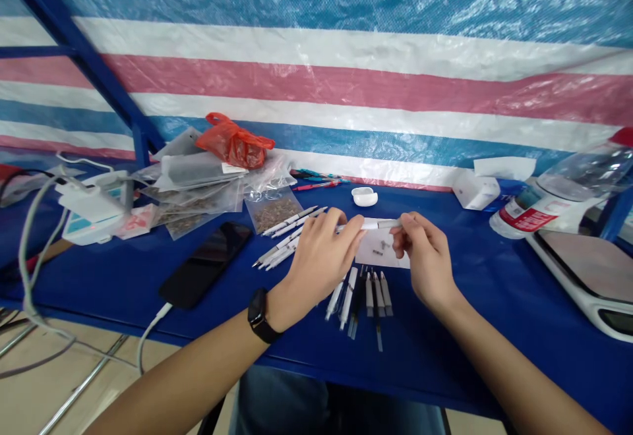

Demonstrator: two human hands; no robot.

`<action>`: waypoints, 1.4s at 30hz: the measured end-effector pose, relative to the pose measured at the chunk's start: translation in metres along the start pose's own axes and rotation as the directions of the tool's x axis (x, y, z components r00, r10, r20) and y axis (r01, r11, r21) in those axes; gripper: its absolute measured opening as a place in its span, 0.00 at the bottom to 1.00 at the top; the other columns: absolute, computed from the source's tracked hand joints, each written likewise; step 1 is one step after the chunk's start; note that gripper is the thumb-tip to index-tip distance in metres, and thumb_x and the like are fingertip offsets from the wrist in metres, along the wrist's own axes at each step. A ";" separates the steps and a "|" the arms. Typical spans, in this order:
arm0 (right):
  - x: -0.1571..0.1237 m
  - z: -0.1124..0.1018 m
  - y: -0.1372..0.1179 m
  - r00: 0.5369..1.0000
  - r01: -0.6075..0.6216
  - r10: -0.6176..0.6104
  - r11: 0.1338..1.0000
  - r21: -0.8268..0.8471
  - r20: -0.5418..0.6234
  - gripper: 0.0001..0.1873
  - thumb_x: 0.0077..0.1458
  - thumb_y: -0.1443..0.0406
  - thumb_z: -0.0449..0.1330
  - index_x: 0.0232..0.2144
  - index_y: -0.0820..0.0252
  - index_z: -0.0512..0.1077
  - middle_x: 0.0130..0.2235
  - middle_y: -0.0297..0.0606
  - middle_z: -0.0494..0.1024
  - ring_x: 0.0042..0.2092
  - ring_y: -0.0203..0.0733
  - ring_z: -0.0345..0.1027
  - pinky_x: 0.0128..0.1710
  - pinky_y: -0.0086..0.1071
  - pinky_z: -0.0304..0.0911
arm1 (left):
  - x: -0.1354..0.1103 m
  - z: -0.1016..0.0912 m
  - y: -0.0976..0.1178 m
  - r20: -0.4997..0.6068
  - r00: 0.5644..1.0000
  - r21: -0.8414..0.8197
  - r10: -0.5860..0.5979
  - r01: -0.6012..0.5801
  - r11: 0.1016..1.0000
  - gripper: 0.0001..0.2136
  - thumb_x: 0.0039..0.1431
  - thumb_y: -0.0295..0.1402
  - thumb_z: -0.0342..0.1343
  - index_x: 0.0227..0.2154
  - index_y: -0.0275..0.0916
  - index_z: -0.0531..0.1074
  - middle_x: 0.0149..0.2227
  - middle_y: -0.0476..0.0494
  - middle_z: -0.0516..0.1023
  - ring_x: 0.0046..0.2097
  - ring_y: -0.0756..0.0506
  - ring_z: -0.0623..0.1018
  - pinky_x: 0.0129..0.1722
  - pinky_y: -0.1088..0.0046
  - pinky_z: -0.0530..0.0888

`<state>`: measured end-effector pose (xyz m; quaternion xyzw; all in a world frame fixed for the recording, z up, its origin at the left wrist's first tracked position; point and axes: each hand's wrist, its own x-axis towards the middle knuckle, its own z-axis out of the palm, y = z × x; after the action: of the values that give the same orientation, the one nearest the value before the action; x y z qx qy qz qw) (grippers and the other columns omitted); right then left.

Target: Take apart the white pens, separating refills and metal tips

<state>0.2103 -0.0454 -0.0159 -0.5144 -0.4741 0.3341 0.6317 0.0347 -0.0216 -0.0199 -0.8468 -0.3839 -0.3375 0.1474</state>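
A: Head view: what do the hands hold?

B: The left hand point(329, 244) grasps a pen by its white barrel point(370, 224), fingers curled over it. The right hand point(429, 254) pinches the grey grip section point(388, 223) at the other end between thumb and fingers. The pen lies roughly level above the blue table point(475, 257), between the two hands; whether its sections are fully joined cannot be told.

A: And beneath them?

B: A sheet of white paper point(366, 259) bearing small metal parts point(378, 252). Nearer the person, side by side, are white pen barrels point(349, 298), three loose grey grips point(378, 295) with their narrow ends pointing away, and slender refills point(380, 341).

A: The surroundings?

B: Left of the left hand, a group of white pens point(283, 245) lies slantwise, with a black smartphone point(205, 267) near it. Behind stand stacked clear plastic bags point(198, 199), some containing small brownish parts, with a knotted red bag point(235, 144) on top. A white earbud case point(364, 197) sits beyond the hands; at right are a red-labelled bottle point(531, 209) and a digital scale point(588, 260).
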 end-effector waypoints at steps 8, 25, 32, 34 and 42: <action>-0.001 0.000 -0.004 0.986 -0.088 0.094 0.995 -0.051 0.141 0.34 0.57 0.38 0.61 0.15 0.56 0.62 0.16 0.27 0.56 0.20 0.32 0.50 0.20 0.31 0.49 | -0.004 -0.003 0.006 0.183 0.980 -0.264 -0.075 0.123 0.957 0.18 0.76 0.42 0.40 0.35 0.40 0.70 0.23 0.51 0.71 0.23 0.49 0.69 0.24 0.70 0.53; 0.009 -0.022 -0.026 0.938 0.092 -0.042 0.987 -0.130 0.343 0.19 0.54 0.46 0.67 0.32 0.54 0.78 0.33 0.37 0.77 0.34 0.42 0.70 0.35 0.35 0.69 | 0.001 -0.006 0.004 0.420 0.890 -0.711 -0.179 0.445 0.544 0.16 0.70 0.44 0.47 0.29 0.40 0.65 0.18 0.58 0.56 0.20 0.53 0.60 0.23 0.74 0.53; 0.013 -0.028 -0.022 0.934 -0.152 0.175 0.984 -0.096 0.313 0.21 0.50 0.49 0.70 0.41 0.54 0.79 0.30 0.36 0.78 0.33 0.42 0.72 0.37 0.39 0.68 | -0.001 -0.003 0.002 0.406 0.897 -0.619 -0.174 0.410 0.670 0.15 0.70 0.43 0.47 0.30 0.41 0.66 0.16 0.58 0.54 0.19 0.52 0.58 0.24 0.73 0.52; 0.014 -0.027 -0.020 0.942 -0.158 0.184 0.981 -0.112 0.282 0.20 0.48 0.50 0.71 0.38 0.55 0.79 0.27 0.35 0.77 0.31 0.42 0.72 0.35 0.38 0.67 | -0.001 -0.003 0.003 0.396 0.904 -0.613 -0.160 0.390 0.688 0.15 0.70 0.43 0.47 0.29 0.41 0.66 0.17 0.58 0.54 0.19 0.52 0.58 0.24 0.73 0.52; 0.013 -0.027 -0.023 0.929 -0.117 0.148 0.987 -0.112 0.338 0.19 0.48 0.54 0.71 0.41 0.53 0.78 0.40 0.39 0.82 0.41 0.45 0.75 0.40 0.39 0.71 | -0.001 -0.002 0.001 0.405 0.899 -0.577 -0.164 0.391 0.717 0.15 0.70 0.42 0.46 0.29 0.42 0.65 0.18 0.58 0.56 0.19 0.51 0.60 0.25 0.73 0.53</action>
<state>0.2381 -0.0482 0.0094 -0.5064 -0.5563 0.4393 0.4910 0.0339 -0.0241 -0.0189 -0.8199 -0.3872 -0.3227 -0.2716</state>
